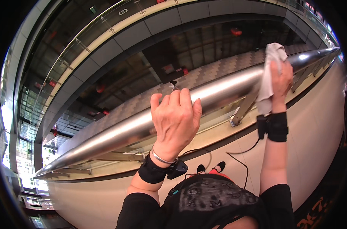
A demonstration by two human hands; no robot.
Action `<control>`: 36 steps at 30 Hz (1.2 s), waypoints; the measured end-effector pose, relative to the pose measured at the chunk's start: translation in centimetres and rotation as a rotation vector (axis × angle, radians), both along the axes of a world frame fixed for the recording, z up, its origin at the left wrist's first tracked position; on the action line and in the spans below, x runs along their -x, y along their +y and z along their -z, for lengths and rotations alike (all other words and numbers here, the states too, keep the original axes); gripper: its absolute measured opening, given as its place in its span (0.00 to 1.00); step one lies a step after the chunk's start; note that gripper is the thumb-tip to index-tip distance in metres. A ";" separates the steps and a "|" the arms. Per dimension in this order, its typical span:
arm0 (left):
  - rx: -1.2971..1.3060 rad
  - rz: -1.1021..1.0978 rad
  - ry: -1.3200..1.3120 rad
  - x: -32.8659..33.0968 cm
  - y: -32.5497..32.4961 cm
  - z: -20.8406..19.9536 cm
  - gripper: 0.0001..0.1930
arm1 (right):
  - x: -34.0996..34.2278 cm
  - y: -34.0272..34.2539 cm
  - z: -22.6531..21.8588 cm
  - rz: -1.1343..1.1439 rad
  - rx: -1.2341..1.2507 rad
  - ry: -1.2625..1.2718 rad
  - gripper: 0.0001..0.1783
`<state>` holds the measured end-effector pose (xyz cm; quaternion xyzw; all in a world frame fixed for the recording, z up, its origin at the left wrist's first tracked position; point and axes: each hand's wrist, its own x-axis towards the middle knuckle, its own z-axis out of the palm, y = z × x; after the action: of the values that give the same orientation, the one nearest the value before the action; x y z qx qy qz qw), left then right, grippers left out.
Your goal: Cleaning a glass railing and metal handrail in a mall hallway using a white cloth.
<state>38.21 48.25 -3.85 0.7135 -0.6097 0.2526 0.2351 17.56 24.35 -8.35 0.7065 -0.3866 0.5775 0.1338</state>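
Note:
A thick, round metal handrail (227,88) runs from the lower left to the upper right in front of me. My left hand (175,119) lies over the middle of the rail, its fingers curled across the top and the thumb beside them. Farther right, my right hand (282,81) is closed on a pale grey cloth (266,89), which lies against the rail and hangs down on the near side. Part of the cloth is hidden under the right hand. Both wrists wear black bands, and a silver bracelet (161,158) circles the left one.
Metal posts (242,110) hold the rail above a pale ledge. Beyond it is a drop to a lower floor with patterned tiles (208,74). Dark cables (244,164) hang near my body, above the beige floor (315,126). Across the drop curves another balcony (139,36).

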 end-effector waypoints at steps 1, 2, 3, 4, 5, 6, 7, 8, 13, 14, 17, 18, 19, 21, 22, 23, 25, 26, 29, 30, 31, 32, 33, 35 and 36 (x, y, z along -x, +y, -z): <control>-0.009 -0.009 -0.012 -0.3 0.1 0.3 0.10 | -2.5 2.4 0.6 -0.063 -0.084 0.079 0.12; 0.002 -0.045 -0.021 -0.6 -0.1 0.7 0.09 | -5.3 5.5 0.3 -0.231 0.034 0.032 0.13; 0.021 -0.049 -0.025 -0.3 -0.6 0.7 0.09 | -6.8 8.1 -0.3 -0.362 0.168 0.057 0.12; 0.007 -0.062 -0.020 -0.5 -0.8 0.7 0.09 | -8.3 10.9 -0.5 -0.548 0.154 0.005 0.13; -0.026 -0.061 -0.045 -0.3 -1.0 0.3 0.08 | -9.3 12.1 0.2 -0.722 0.111 -0.030 0.15; -0.049 -0.049 -0.020 -0.6 -1.1 0.2 0.07 | -9.2 12.0 0.3 -0.664 0.102 0.026 0.15; -0.051 -0.063 -0.015 -1.1 -0.8 0.3 0.06 | -9.0 11.5 0.4 -0.620 0.093 0.074 0.17; -0.069 -0.091 0.008 -0.2 -1.0 -0.2 0.04 | -7.9 8.9 1.2 -0.535 0.157 -0.076 0.19; 0.033 -0.089 -0.091 0.2 -1.2 -0.2 0.04 | -1.4 0.4 4.1 -0.046 -0.069 -0.487 0.23; 0.022 -0.099 -0.053 0.1 -1.2 0.2 0.03 | -1.6 0.4 4.4 -0.249 -0.204 -0.795 0.22; -0.031 -0.156 -0.038 -0.9 -0.6 0.7 0.04 | -4.7 4.7 2.4 -0.568 -0.667 -1.300 0.19; -0.027 -0.139 -0.062 -0.5 -1.1 0.7 0.05 | -5.2 5.4 3.0 -0.662 -0.475 -1.223 0.19; -0.054 -0.137 -0.062 -0.8 -1.1 0.8 0.06 | -6.7 6.9 2.9 -0.776 -0.499 -1.351 0.18; -0.131 -0.155 0.058 0.5 -1.8 -0.3 0.07 | -7.2 8.8 3.3 -0.981 -0.765 -1.514 0.23; -0.120 -0.148 0.022 0.9 -2.2 -0.6 0.09 | -6.7 9.0 3.7 -1.060 -0.845 -1.510 0.25; -0.130 -0.135 0.012 1.1 -2.5 -0.5 0.09 | -6.3 8.9 4.0 -1.140 -0.925 -1.504 0.27; -0.081 -0.119 0.055 1.4 -3.1 -0.3 0.10 | -6.1 7.3 4.6 -1.200 -1.018 -1.802 0.29; -0.096 -0.047 0.133 1.6 -3.3 -0.4 0.11 | -5.4 6.1 7.8 -1.203 -1.084 -1.572 0.27; -0.143 -0.033 -0.006 2.9 -4.7 -0.2 0.17 | -1.5 1.4 15.3 -0.803 -0.582 -0.942 0.16; -0.168 -0.019 -0.008 2.1 -4.4 0.0 0.18 | 0.2 1.2 13.8 -0.501 -0.679 -0.888 0.22; -0.184 0.034 0.002 1.7 -4.4 0.1 0.18 | 2.0 -1.7 18.3 -0.334 -0.768 -0.974 0.29; -0.160 0.006 -0.026 0.6 -3.7 0.4 0.22 | 3.8 -3.1 19.2 -0.159 -0.799 -0.869 0.34; -0.221 -0.034 -0.131 3.6 -3.3 -2.3 0.17 | 4.9 -4.8 20.0 -0.058 -0.857 -0.785 0.34; -0.306 -0.088 0.091 4.1 -3.2 -2.6 0.20 | 7.4 -8.4 20.1 -0.007 -0.676 -0.656 0.30; -0.293 -0.084 0.079 4.3 -3.5 -2.4 0.20 | 7.9 -10.4 19.8 -0.060 -0.568 -0.649 0.28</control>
<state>33.93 44.78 -1.50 0.7745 -0.5999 0.1420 0.1415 9.67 13.95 -28.18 0.5079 -0.5315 0.6441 -0.2115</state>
